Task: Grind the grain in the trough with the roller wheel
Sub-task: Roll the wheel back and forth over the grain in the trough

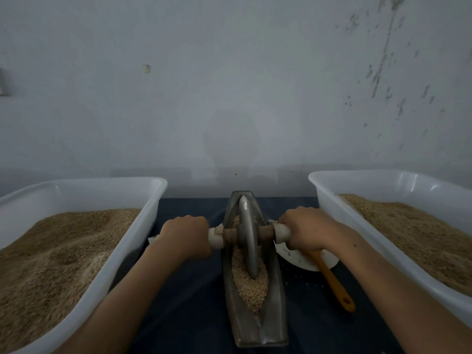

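A boat-shaped grey metal trough (pixel 258 325) lies lengthwise on the dark cloth in front of me. Pale grain (pixel 251 284) fills its groove. The metal roller wheel (pixel 248 236) stands upright in the groove, towards the far half, on a wooden axle with white-wrapped ends. My left hand (pixel 185 235) grips the left end of the axle. My right hand (pixel 304 229) grips the right end. Both palms face down, and the fingers are hidden under the hands.
Two white plastic tubs heaped with brown grain flank the trough, one at left (pixel 143 226), one at right (pixel 329 198). A white plate (pixel 301 261) with an orange-handled tool (pixel 334 284) lies right of the trough. A grey wall stands close behind.
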Motion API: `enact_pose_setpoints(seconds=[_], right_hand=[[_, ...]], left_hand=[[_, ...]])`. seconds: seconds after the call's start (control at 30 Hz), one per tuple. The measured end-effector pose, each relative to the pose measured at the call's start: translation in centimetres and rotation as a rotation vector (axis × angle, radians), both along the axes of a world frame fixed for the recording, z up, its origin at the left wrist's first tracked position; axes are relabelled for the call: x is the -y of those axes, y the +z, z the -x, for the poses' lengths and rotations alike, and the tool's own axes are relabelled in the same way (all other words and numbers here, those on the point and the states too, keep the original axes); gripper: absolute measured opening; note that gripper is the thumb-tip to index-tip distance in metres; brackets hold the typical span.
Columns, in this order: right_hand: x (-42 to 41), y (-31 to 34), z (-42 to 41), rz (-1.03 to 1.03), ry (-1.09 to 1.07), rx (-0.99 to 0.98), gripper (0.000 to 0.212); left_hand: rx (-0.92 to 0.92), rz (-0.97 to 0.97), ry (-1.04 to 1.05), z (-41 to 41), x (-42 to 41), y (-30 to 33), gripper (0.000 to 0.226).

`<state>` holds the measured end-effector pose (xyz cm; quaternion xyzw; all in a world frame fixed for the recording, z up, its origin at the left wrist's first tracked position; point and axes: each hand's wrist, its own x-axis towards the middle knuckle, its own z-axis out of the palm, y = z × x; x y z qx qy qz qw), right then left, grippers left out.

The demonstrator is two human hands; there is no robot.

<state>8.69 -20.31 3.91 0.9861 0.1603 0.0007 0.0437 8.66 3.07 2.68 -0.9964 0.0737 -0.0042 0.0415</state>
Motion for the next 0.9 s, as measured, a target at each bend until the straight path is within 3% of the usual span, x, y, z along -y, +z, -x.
enact_pose_setpoints(seconds=[0.3,0.4,0.63,0.77,0.9], right_hand=[[-0.5,-2.2,-1.1,-0.044,0.009,0.429,0.014],[-0.3,-1.7,-1.0,-0.029,0.016,0.348,0.013],[0.3,0.0,-0.3,-0.008,-0.009,-0.08,0.024],[0.4,-0.6,-0.5,-0.029,0.007,-0.011,0.016],[0.3,-2.0,-1.2,-0.075,0.016,0.286,0.016]], left_hand=[[0.134,0.106,0.015,-0.4,-0.3,-1.1,0.014],[0.09,0.086,-0.005,-0.4,-0.4,-1.0,0.013],[-0.024,0.009,-0.049,-0.2,-0.4,-0.1,0.025],[0.027,0.006,-0.029,0.0,-0.2,-0.1,0.025],[0.198,0.055,-0.017,0.2,0.1,-0.7,0.013]])
